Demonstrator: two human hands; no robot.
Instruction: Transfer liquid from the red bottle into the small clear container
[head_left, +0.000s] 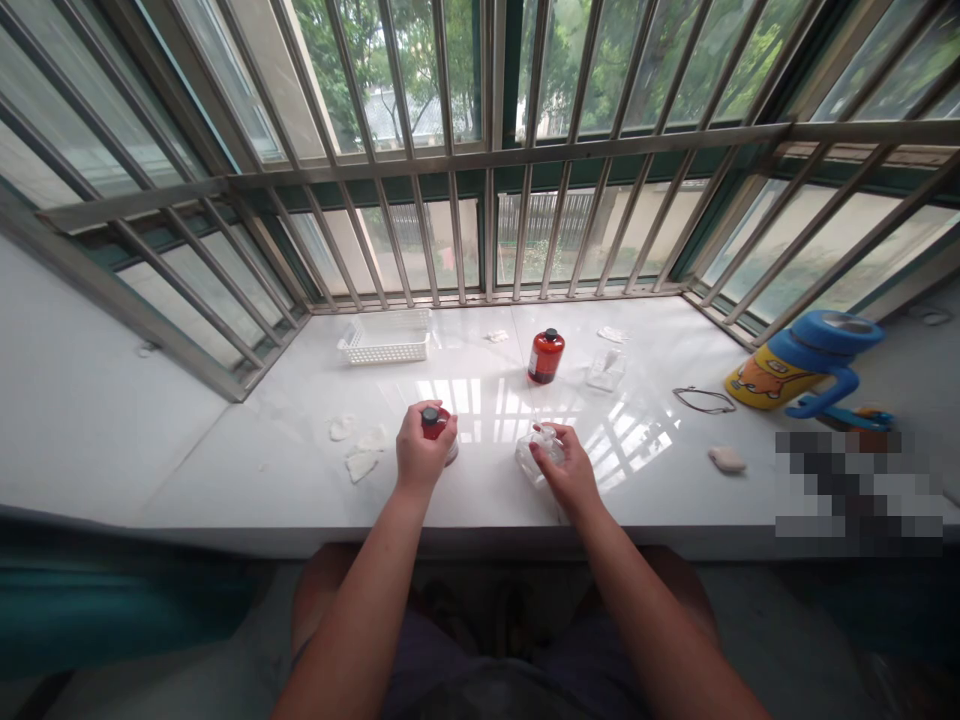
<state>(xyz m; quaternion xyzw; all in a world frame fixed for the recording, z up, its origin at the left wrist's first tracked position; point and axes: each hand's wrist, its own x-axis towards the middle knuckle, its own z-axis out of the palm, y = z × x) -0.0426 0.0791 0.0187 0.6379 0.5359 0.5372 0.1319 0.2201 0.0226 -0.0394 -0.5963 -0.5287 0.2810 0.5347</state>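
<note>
My left hand is wrapped round a small red bottle with a black cap standing on the white windowsill. My right hand grips a small clear glass bottle that rests on the sill a little to the right. A second red bottle with a black cap stands upright further back, with a clear glass container beside it on the right.
A white plastic basket sits at the back left. White cotton pieces lie left of my left hand. A wire loop, a white pad and a yellow and blue jug lie on the right. Window bars close the far side.
</note>
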